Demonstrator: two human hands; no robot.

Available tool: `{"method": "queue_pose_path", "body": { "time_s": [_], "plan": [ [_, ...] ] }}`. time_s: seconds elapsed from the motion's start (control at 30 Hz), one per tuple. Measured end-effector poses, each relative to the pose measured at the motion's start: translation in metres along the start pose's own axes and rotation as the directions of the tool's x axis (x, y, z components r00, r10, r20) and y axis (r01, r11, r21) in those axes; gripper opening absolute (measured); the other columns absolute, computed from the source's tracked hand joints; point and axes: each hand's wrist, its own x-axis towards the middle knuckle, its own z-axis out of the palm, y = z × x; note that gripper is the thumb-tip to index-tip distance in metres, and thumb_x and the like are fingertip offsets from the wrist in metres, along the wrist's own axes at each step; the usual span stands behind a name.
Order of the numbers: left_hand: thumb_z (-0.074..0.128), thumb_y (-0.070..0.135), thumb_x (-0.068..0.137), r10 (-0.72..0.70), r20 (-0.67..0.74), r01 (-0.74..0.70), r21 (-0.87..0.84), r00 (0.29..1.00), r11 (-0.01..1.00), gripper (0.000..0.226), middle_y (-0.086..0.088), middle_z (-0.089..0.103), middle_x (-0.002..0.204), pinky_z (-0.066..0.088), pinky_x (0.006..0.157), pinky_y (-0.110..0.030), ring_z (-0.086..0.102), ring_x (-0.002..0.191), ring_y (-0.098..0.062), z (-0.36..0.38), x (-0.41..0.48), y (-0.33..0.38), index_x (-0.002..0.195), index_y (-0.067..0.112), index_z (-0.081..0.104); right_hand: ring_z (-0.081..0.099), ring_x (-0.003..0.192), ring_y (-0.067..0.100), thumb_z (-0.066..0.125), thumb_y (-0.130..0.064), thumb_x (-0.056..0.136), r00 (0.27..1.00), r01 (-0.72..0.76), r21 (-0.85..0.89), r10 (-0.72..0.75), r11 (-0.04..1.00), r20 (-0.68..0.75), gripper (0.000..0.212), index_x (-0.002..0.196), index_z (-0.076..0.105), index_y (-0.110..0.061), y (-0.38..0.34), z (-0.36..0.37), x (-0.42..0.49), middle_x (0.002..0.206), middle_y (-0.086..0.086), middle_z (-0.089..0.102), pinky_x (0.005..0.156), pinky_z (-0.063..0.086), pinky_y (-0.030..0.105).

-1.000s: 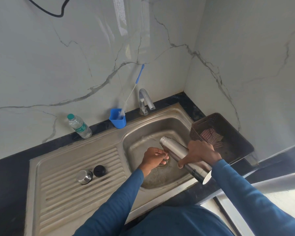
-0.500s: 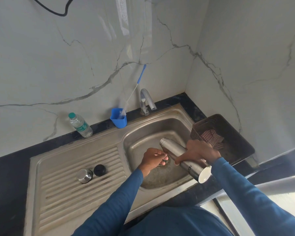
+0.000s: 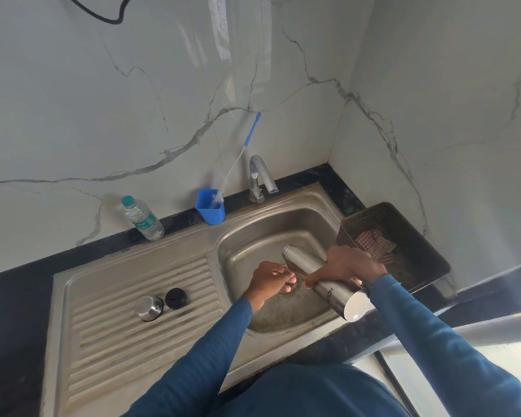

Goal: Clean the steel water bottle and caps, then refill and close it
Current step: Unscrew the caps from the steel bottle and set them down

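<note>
My right hand (image 3: 351, 264) grips the steel water bottle (image 3: 328, 291) around its middle and holds it tilted over the sink basin (image 3: 253, 236), its open mouth pointing away and down, its base toward me. My left hand (image 3: 269, 280) hovers over the drain beside the bottle's neck, fingers curled; I cannot tell whether it holds anything. On the draining board (image 3: 109, 341) sit a steel cap (image 3: 148, 307) and a black inner cap (image 3: 176, 298), side by side.
A tap (image 3: 259, 179) stands behind the basin, with no visible flow. A blue cup (image 3: 210, 209) holds a bottle brush (image 3: 241, 152) to its left. A plastic water bottle (image 3: 142, 218) stands by the wall. A dark basket (image 3: 418, 257) with a checked cloth (image 3: 373, 243) sits right of the sink.
The bottle's base has swung slightly toward me and lower in my right hand. My left hand stays over the drain, little changed.
</note>
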Motion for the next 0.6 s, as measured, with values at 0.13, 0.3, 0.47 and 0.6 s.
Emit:
{"method": "queue_pose_path", "body": {
  "time_s": [0.13, 0.3, 0.47, 0.6],
  "plan": [
    [0.068, 0.015, 0.101, -0.002, 0.002, 0.002, -0.007, 1.0, 1.0, 0.015, -0.005, 0.082, 0.097, 0.05, 0.053, -0.012, 0.075, 0.07, -0.012, -0.0003, 0.0009, -0.0012, 0.105, 0.006, 0.079, 0.069, 0.085, 0.022, 0.076, -0.084, 0.048, 1.0, 0.001, 0.012, -0.001, 1.0, 0.006, 0.07, 0.08, 0.059, -0.024, -0.002, -0.0007, 0.0001, 0.086, -0.005, 0.069, 0.075, 0.052, 0.033],
    [0.07, 0.017, 0.101, -0.013, 0.009, 0.013, -0.019, 1.0, 1.0, 0.015, -0.006, 0.082, 0.098, 0.05, 0.054, -0.012, 0.075, 0.071, -0.011, -0.0005, 0.0015, -0.0027, 0.106, 0.007, 0.079, 0.07, 0.078, 0.017, 0.079, -0.082, 0.053, 1.0, 0.008, 0.062, -0.01, 0.998, 0.029, 0.067, 0.077, 0.061, -0.022, -0.0032, -0.0026, -0.002, 0.08, -0.007, 0.07, 0.067, 0.05, 0.03],
    [0.069, 0.019, 0.101, -0.026, 0.017, 0.026, 0.005, 1.0, 1.0, 0.015, -0.003, 0.082, 0.096, 0.05, 0.054, -0.012, 0.076, 0.074, -0.012, -0.0004, 0.0015, -0.0051, 0.105, 0.008, 0.079, 0.073, 0.074, 0.016, 0.08, -0.077, 0.058, 0.998, 0.012, 0.071, -0.016, 0.997, 0.056, 0.062, 0.079, 0.065, -0.021, -0.0058, -0.0058, -0.002, 0.077, -0.006, 0.072, 0.065, 0.052, 0.029],
    [0.07, 0.019, 0.1, -0.043, 0.025, 0.043, 0.006, 0.999, 0.999, 0.015, -0.003, 0.082, 0.096, 0.049, 0.053, -0.012, 0.076, 0.073, -0.011, -0.0011, 0.0005, -0.0044, 0.103, 0.008, 0.079, 0.075, 0.073, 0.016, 0.08, -0.075, 0.058, 0.997, 0.015, 0.064, -0.02, 0.998, 0.075, 0.061, 0.081, 0.068, -0.02, -0.0077, -0.0062, 0.0007, 0.078, -0.005, 0.075, 0.073, 0.06, 0.031]
  ]
}}
